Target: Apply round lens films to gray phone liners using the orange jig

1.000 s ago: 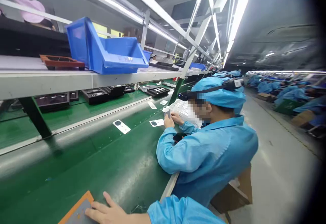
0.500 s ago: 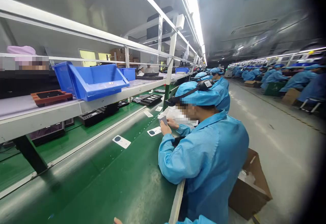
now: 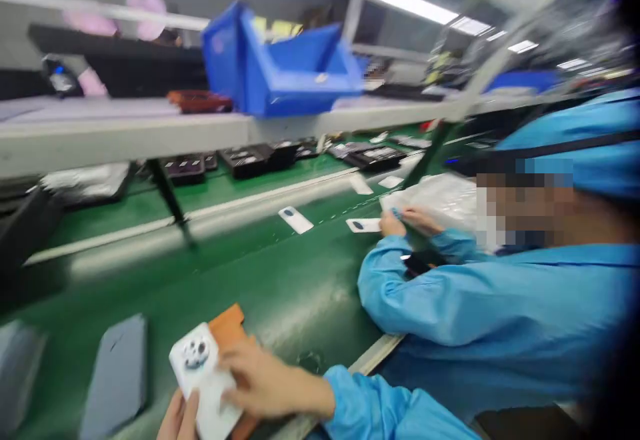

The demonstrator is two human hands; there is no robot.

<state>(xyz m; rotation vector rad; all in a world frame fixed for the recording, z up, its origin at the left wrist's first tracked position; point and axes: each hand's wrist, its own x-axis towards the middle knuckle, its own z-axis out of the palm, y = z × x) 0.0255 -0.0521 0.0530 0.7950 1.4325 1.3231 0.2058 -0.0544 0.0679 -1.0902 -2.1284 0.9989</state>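
Note:
A white phone (image 3: 213, 387) with a camera cluster on its back is tilted near the bottom of the view. My left hand (image 3: 180, 417) is closed on its lower left side, thumb across the back. From the right, my right hand (image 3: 275, 377) reaches over, blurred, its fingertips at the phone's right edge; how firmly they grip is unclear. Behind the phone sticks out an orange flat piece (image 3: 230, 323), partly hidden by phone and hand. To the left lies a blue-grey phone-shaped slab (image 3: 115, 377) on the green work surface (image 3: 250, 280). Farther left is a blurred grey object (image 3: 17, 373).
A co-worker in a blue smock (image 3: 475, 300) sits close on the right, both hands at a small item. White cards (image 3: 296, 220) with dark circles lie ahead. A shelf (image 3: 150, 130) bearing a blue bin (image 3: 300, 80) runs above several black trays (image 3: 265, 157).
The view has swung left and down. My hands, with the white phone and orange piece, have come into sight, where only a fingertip and sleeve showed before.

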